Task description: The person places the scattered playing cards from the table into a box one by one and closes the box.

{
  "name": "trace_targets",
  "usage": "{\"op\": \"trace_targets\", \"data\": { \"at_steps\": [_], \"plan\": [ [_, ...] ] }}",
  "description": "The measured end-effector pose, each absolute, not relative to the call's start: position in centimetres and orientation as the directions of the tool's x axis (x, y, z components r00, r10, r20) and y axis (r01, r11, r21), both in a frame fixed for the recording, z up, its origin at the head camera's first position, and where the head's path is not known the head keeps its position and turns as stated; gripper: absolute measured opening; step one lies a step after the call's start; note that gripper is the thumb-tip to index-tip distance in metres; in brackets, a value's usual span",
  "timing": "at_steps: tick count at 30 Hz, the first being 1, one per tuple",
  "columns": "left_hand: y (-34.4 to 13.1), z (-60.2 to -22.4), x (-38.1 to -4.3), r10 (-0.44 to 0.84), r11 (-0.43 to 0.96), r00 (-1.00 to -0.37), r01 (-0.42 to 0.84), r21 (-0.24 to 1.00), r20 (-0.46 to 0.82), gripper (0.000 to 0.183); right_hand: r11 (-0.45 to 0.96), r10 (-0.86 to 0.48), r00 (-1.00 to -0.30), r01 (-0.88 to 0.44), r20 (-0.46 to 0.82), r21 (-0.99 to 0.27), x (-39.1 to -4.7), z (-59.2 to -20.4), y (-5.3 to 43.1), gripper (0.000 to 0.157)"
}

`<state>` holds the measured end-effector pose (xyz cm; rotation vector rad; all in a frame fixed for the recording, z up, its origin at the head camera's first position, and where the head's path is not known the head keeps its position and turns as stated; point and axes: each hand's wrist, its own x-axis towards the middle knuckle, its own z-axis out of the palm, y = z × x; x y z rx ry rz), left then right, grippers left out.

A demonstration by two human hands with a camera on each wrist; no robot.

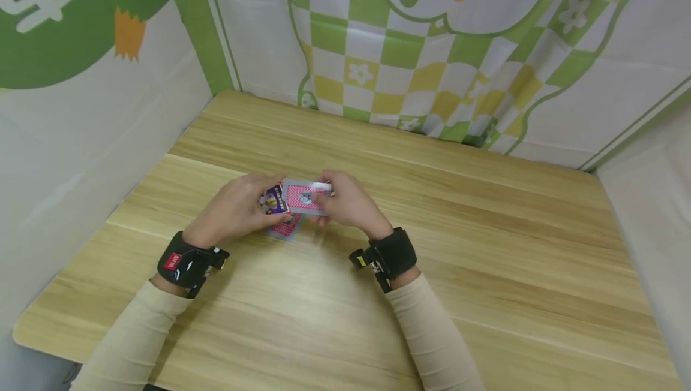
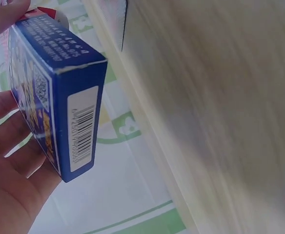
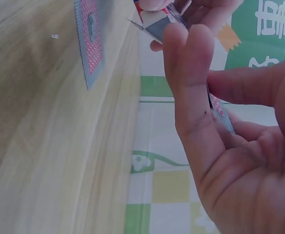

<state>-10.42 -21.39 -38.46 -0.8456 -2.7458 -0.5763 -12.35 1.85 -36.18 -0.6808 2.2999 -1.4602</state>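
My left hand (image 1: pixel 229 205) grips a dark blue card box (image 1: pixel 273 200) above the table; its barcode end (image 2: pixel 81 129) faces the left wrist camera. My right hand (image 1: pixel 353 202) pinches playing cards (image 1: pixel 297 204) with red patterned backs between thumb and fingers. The held cards meet the box's open end, though whether they are partly inside is hard to tell. Below the hands another red-backed playing card (image 1: pixel 284 230) lies on the table, partly covered by the left hand and box in the head view. It also shows in the right wrist view, where the fingers hide most of the held cards.
The wooden table (image 1: pixel 486 247) stretches around both hands. A tiny white scrap (image 3: pixel 54 36) lies near the loose card. Behind the table hangs a green, yellow and white checkered curtain (image 1: pixel 399 49), and a white wall sheet (image 1: pixel 97 139) stands at the left.
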Motion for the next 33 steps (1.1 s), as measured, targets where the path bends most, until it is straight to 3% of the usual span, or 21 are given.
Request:
{"op": "trace_targets", "data": {
  "at_steps": [14, 25, 29, 33],
  "plan": [
    [-21.2, -38.7, -10.4, 0.477, 0.722, -0.817, 0.575, 0.385, 0.326, 0.08, 0.346, -0.572, -0.814, -0.132, -0.098, -0.929, -12.2, -35.4, 2.6, 0.016],
    [-20.7, -38.6, -10.2, 0.577, 0.696, -0.773, 0.635, 0.335, 0.265, 0.078, 0.442, -0.617, -0.775, -0.198, -0.135, -0.875, -12.4, -36.0, 2.5, 0.017],
    [-20.3, -38.8, -10.1, 0.581, 0.672, -0.761, 0.649, 0.357, 0.289, 0.076, 0.505, -0.583, -0.81, -0.3, -0.064, -0.809, -12.2, -36.4, 1.5, 0.041],
    [-20.0, -39.0, -10.0, 0.552, 0.666, -0.754, 0.656, 0.355, 0.355, 0.073, 0.541, -0.503, -0.863, -0.352, 0.042, -0.764, -11.2, -37.2, -0.7, 0.084]
  ]
}}
